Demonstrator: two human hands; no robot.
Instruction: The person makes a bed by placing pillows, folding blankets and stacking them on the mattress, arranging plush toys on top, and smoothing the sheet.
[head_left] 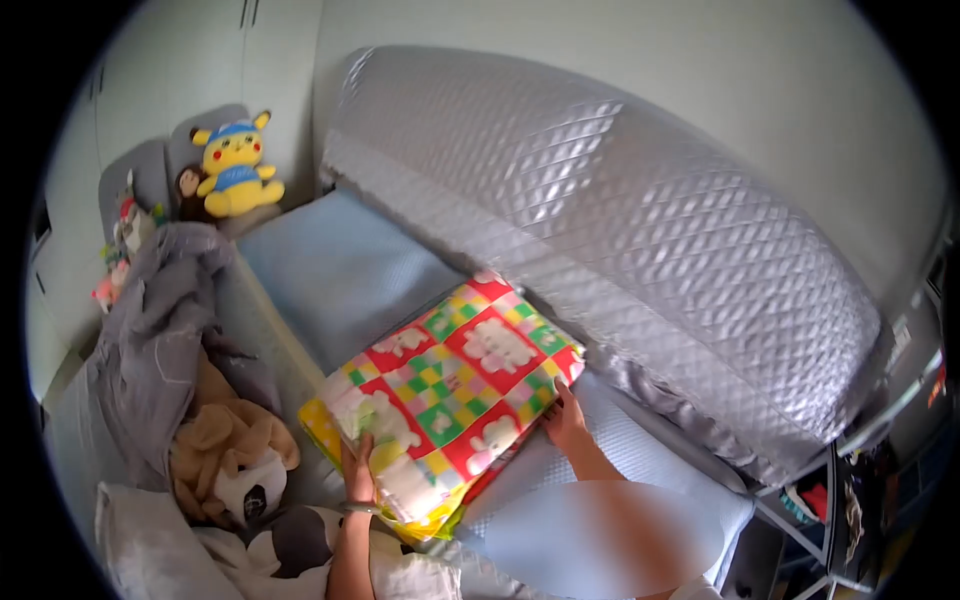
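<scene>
A folded blanket (455,385) with a red, green and yellow checked print of white bears lies across the middle of the bed, over the edges of two light blue pillows. My left hand (358,470) grips its near left edge, and a bracelet shows at that wrist. On the right edge, my right hand (567,417) is closed with the thumb lying on top. The fingers under the blanket are hidden. One blue pillow (345,270) extends beyond the blanket; the other blue pillow (625,440) is beside my right forearm, partly behind a blurred patch.
A silver-grey quilted headboard (600,190) runs along the wall. A yellow plush toy (235,175) in blue sits at the far left corner. Grey crumpled bedding (160,340) and a tan plush cloth (235,440) lie at the left. A metal rack (830,510) stands at the right.
</scene>
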